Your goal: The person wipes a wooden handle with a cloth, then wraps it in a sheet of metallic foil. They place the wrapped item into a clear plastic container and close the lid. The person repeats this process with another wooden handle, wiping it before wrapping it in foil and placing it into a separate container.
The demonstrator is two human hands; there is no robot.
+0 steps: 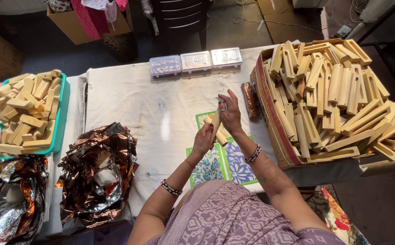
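Fingers [228,103] pinch wooden piece [215,121] – both hands | white-clothed table [129,90] – dark floor [48,50]

Reference landmark: the patterned tiles [224,163] at the near table edge. Open white cloth [161,109] is found left of and beyond the tiles; passage there is unobstructed. Right of the tiles, access is blocked by the cardboard box [270,113] heaped with wooden pieces [338,95], with a foil-wrapped roll [250,100] against its wall. Far beyond, three clear plastic cases [195,61] line the table edge. Far left, movement is limited by crumpled foil [97,172] and a green tray [61,118].
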